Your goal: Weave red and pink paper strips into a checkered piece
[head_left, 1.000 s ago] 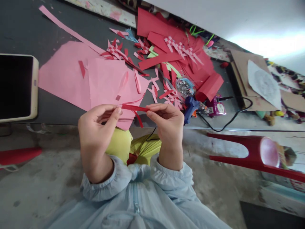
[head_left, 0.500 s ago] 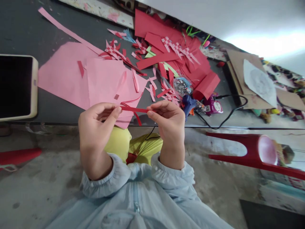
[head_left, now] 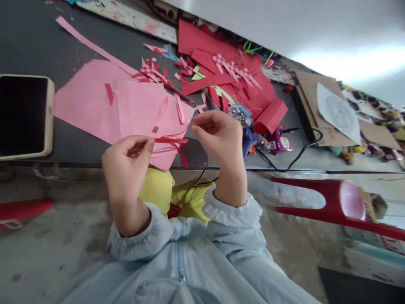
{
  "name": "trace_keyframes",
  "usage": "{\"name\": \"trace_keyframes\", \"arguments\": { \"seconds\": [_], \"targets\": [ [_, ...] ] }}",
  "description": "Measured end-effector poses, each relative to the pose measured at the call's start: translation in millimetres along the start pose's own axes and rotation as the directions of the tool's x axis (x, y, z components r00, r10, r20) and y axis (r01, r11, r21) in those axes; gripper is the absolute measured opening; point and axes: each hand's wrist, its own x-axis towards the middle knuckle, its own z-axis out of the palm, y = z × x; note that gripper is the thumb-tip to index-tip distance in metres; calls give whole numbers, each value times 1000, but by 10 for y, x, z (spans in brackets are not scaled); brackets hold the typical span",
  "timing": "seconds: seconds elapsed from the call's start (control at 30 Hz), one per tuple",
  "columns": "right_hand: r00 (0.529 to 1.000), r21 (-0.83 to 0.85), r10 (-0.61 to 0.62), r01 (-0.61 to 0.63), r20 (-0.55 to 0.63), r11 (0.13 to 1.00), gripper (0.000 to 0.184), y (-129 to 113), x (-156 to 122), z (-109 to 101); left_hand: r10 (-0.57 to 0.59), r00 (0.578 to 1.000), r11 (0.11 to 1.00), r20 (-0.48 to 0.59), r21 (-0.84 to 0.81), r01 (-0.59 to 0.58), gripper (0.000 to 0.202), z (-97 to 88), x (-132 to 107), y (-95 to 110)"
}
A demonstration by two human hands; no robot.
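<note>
**Red paper strips pinched at one end**

They're over the pink paper, near the counter's edge, in the left hand's tight pinch. Just beside, the right hand shows slightly parted fingertips, apparently nothing between them. Their loose ends could tangle, or slip if that pinch slackens.
</note>
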Motion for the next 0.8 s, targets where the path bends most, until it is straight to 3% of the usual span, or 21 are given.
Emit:
{"name": "trace_keyframes", "arguments": {
  "seconds": [0.17, 0.47, 0.8],
  "targets": [
    [971, -273, -23, 89, 238, 958, 20, -155, 235, 191, -16, 999, 994, 39, 104, 12, 6, -30, 13, -40],
    [973, -570, 50, 89, 224, 817, 24, -112, 751, 542, -55, 996, 988, 73, 149, 43, 10, -46, -2, -65],
    [952, -646, 68, 149, 298, 749, 30, 51, 869, 661, -135, 986, 978, 101, 175, 116, 12, -70, -1, -26]
  ]
}}
